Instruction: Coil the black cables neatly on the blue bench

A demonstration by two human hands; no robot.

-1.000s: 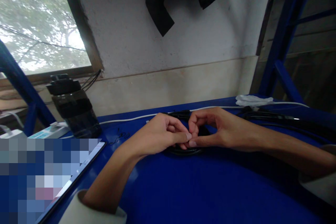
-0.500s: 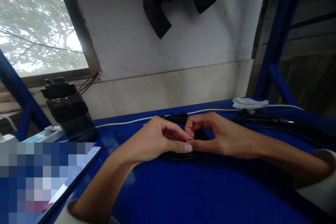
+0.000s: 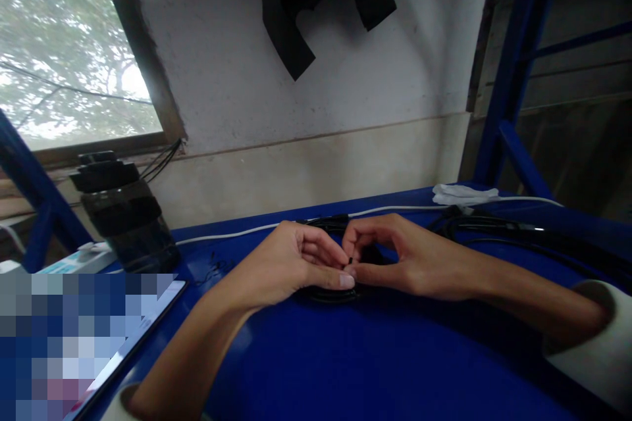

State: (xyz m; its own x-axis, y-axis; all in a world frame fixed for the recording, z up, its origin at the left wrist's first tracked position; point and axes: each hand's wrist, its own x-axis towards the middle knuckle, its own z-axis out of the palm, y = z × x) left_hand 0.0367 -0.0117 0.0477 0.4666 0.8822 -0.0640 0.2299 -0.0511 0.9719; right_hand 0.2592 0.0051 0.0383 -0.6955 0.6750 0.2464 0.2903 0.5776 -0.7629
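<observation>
A coiled black cable (image 3: 334,296) lies on the blue table, largely hidden behind and under my hands. My left hand (image 3: 291,263) comes over it from the left, thumb and index finger closed in a pinch. From the right, my right hand (image 3: 395,256) meets it with its own fingers pinched, so the fingertips touch. Between them pokes the dark tip of a thin black tie (image 3: 351,260); the rest of it is covered by the fingers. Several thin black wire pieces (image 3: 213,271) lie loose left of my left hand.
A dark water bottle (image 3: 126,217) and a power strip (image 3: 79,258) stand at the left, behind a tablet-like screen (image 3: 165,306). A white cable (image 3: 232,235) runs along the back edge. More thick black cable (image 3: 523,231) and a crumpled white piece (image 3: 464,195) lie at right.
The view has shifted slightly, so things sit a little further left. Both hands keep their pinch, and the black tip between the fingertips now shows more.
</observation>
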